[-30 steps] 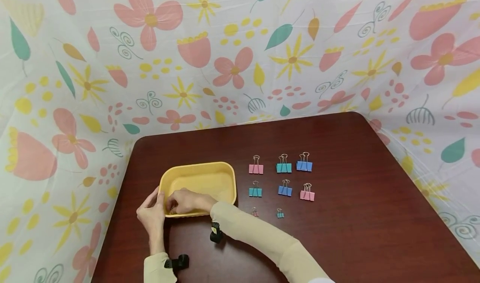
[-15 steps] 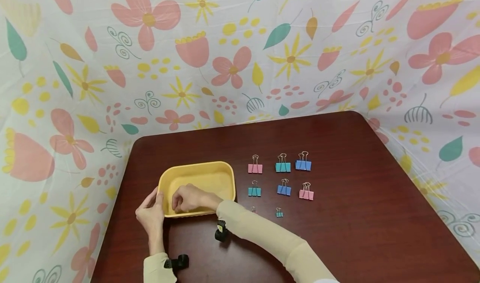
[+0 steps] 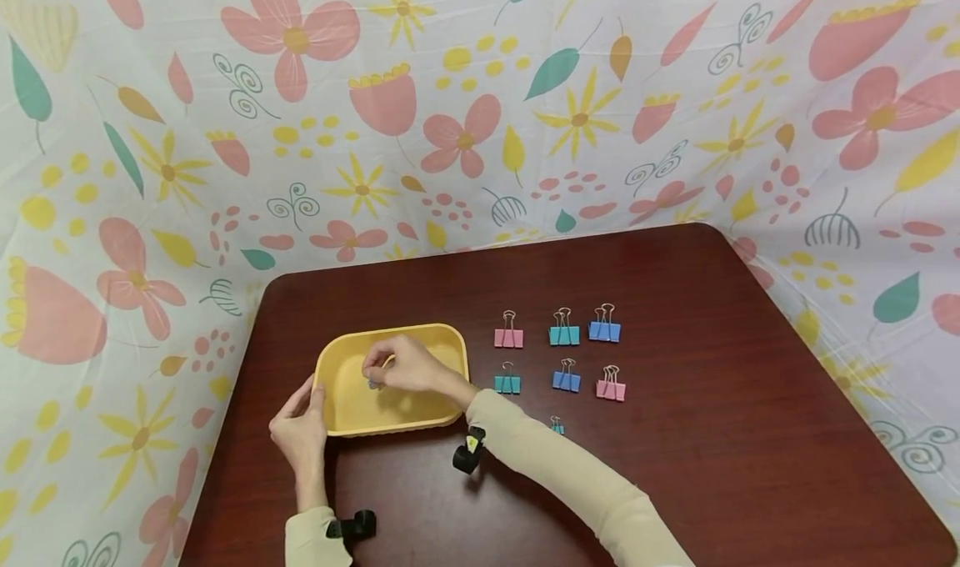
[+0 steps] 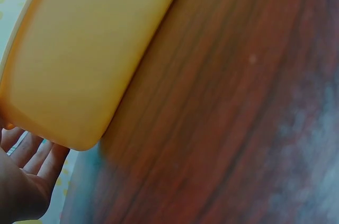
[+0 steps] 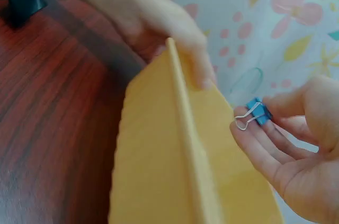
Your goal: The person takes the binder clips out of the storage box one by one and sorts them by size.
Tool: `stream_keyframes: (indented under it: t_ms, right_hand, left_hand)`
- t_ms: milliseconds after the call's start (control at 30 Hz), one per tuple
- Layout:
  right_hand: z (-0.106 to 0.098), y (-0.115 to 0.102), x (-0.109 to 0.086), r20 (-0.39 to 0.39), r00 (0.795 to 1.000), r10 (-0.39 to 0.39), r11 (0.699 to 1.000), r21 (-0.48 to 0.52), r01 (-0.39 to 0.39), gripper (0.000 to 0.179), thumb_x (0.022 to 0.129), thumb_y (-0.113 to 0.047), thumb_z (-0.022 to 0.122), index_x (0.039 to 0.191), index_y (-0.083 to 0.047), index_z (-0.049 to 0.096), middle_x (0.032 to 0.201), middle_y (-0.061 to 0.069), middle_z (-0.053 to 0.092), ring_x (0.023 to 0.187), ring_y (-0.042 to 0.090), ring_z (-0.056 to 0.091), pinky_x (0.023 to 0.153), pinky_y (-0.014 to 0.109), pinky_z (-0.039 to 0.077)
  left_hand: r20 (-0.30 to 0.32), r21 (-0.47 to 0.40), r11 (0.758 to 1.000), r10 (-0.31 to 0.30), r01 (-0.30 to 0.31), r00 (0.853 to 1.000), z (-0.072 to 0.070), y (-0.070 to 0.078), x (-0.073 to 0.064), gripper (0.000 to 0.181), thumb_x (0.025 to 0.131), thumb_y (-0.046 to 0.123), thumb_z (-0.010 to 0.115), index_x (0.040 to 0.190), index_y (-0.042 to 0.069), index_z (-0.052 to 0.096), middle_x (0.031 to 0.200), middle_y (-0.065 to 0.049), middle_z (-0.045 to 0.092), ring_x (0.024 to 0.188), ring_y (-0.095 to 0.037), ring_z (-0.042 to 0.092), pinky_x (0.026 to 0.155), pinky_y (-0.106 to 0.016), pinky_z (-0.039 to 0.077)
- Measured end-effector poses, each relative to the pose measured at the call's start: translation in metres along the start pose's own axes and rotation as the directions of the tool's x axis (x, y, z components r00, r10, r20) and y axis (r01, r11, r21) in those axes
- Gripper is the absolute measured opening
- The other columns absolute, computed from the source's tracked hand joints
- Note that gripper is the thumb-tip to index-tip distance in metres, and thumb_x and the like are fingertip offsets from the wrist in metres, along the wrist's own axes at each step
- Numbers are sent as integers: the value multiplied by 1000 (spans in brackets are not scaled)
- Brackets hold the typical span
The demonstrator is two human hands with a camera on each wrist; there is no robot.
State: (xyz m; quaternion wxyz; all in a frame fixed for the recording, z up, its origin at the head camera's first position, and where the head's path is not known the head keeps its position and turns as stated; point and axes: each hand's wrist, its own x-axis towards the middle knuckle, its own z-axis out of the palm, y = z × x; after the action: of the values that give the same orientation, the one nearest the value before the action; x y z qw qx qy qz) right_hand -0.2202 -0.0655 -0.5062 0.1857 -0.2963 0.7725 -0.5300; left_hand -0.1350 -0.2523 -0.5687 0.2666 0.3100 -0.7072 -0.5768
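Note:
Over the inside of a yellow plastic tub (image 3: 397, 424), my right hand (image 3: 411, 367) pinches a small blue binder clip (image 5: 258, 112) between thumb and fingertips. Its wire handles show in the right wrist view. My left hand (image 3: 302, 434) grips the tub's left end, the thumb over the rim and the other fingers against the outer wall. In the left wrist view, the fingers of the left hand (image 4: 32, 176) sit under the tub's corner. The right hand and wrist hide part of the tub's floor.
Right of the tub, binder clips lie in rows: pink (image 3: 508, 339), teal (image 3: 564, 335) and blue (image 3: 604, 331) at the back; teal (image 3: 507, 384), blue (image 3: 566, 381) and pink (image 3: 611, 390) in the middle; a tiny teal clip (image 3: 557, 426) in front, beside my right sleeve (image 3: 570, 475).
My right hand has risen from the tub's front left corner and moved right, with the blue binder clip now visible in it. The right sleeve now covers the tiny pink clip. The left hand stays put.

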Motion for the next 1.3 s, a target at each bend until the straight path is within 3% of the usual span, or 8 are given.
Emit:
stream_keyframes:
  t_ms: [200, 367, 600, 767, 1000, 1300]
  right_hand:
    - [-30, -5, -15, -38, 998, 42, 993, 112, -38, 14, 87, -1, 75, 101, 2, 75, 104, 16, 75, 81, 16, 76, 69, 20, 57]
    - [-45, -6, -25, -100, 994, 49, 998, 39, -45, 10, 86, -7, 80, 95, -8, 80, 96, 8, 79, 79, 7, 76, 72, 19, 58]
    - [-58, -6, -38, -133, 989, -60, 995, -90, 48, 5, 90, -11, 78, 91, -7, 80, 87, 3, 78, 78, 3, 71, 79, 19, 56]
    - [-69, -7, -50, -211, 972, -105, 991, -98, 86, 4, 91, -14, 76, 92, -11, 80, 89, 2, 78, 83, 5, 71, 79, 20, 55]
    - [-91, 0, -74, -245, 959, -143, 990, -53, 134, 10, 95, -12, 72, 99, -3, 77, 91, 9, 77, 80, 21, 74, 74, 25, 59]
    - [-116, 4, -103, -293, 955, -56, 998, -46, 45, 9, 95, -17, 73, 99, -13, 79, 95, 6, 77, 84, 34, 72, 71, 23, 58]
  left_hand:
    - [10, -4, 1000, -14, 14, 1000, -1, 3, -1, 25, 90, 24, 77, 110, 10, 80, 75, 35, 65, 69, 12, 66, 61, -7, 52]
    - [13, 10, 1000, -25, 25, 1000, -2, 5, -2, 25, 90, 25, 77, 110, 12, 81, 79, 32, 68, 69, 12, 66, 61, -8, 52]
    - [20, 4, 999, -48, 48, 999, -2, 6, -4, 26, 88, 28, 79, 110, 14, 81, 94, 14, 76, 69, 11, 66, 61, -9, 53]
    - [13, 1, 999, -49, 49, 999, -3, 6, -5, 26, 88, 28, 79, 110, 14, 81, 89, 19, 74, 68, 10, 66, 60, -9, 53]
    - [20, 1, 999, -50, 50, 999, -3, 6, -5, 25, 89, 26, 78, 111, 13, 81, 83, 29, 70, 68, 11, 66, 60, -9, 53]
    - [19, -29, 999, -37, 38, 999, -2, 4, -4, 26, 89, 22, 78, 111, 9, 80, 75, 35, 65, 70, 13, 66, 61, -8, 53]
